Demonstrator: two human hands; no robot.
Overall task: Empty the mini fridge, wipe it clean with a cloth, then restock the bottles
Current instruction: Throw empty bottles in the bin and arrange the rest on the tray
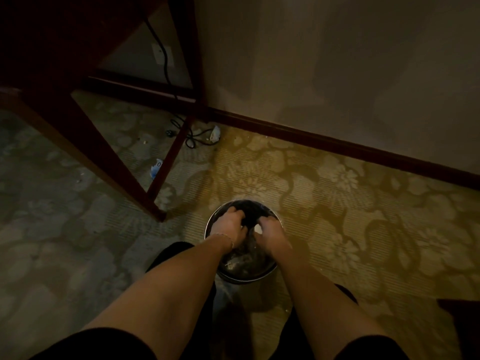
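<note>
Both hands down in a round metal bucket (pixel 211 227) on the patterned carpet (pixel 337 203). Left hand (pixel 228 223) and right hand (pixel 272 233) each have fingers clenched around a dark cloth (pixel 250 216) bunched at the bucket's far side. Wooden table leg (pixel 104 157) stands left of it, black cable (pixel 193 137) behind

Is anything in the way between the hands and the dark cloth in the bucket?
No. Both the left hand and right hand are already in the bucket, gripping the dark cloth. Nothing visible sits between them.
</note>
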